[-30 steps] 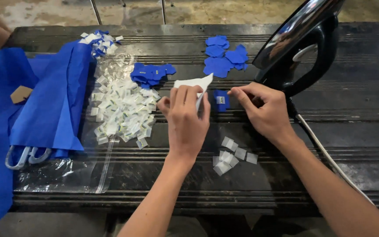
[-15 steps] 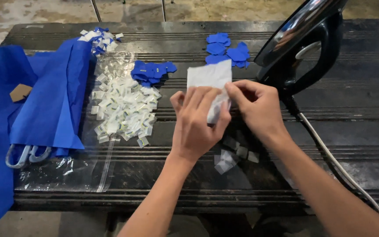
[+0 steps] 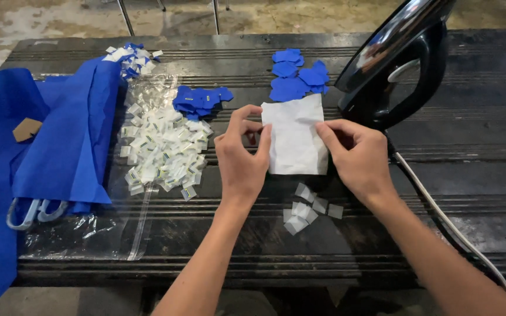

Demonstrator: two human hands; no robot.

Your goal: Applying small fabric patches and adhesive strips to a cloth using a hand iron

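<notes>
We hold a white sheet of paper (image 3: 295, 137) flat on the dark slatted table (image 3: 487, 193), just right of the frame's centre. Our left hand (image 3: 242, 158) has its thumb and fingertips pinched on the sheet's left edge, with the fingers curled close together. Our right hand (image 3: 355, 155) presses on the sheet's right edge, its fingers together and bent down onto the paper.

Just above the sheet lies a small heap of blue fabric pieces (image 3: 297, 75), and a second blue heap (image 3: 200, 99) sits to its left. Below the sheet, between our wrists, lies a small cluster of white tags (image 3: 308, 205). A far larger pile of white tags (image 3: 162, 149) spreads over a clear plastic bag (image 3: 89, 231) left of centre. Blue fabric (image 3: 60, 140) is folded along the left side of the frame, with a small piece of brown card (image 3: 27, 129) on it. A black clothes iron (image 3: 396, 64) stands tilted in the upper right, and its white cord (image 3: 434, 199) runs down toward the lower right corner.
</notes>
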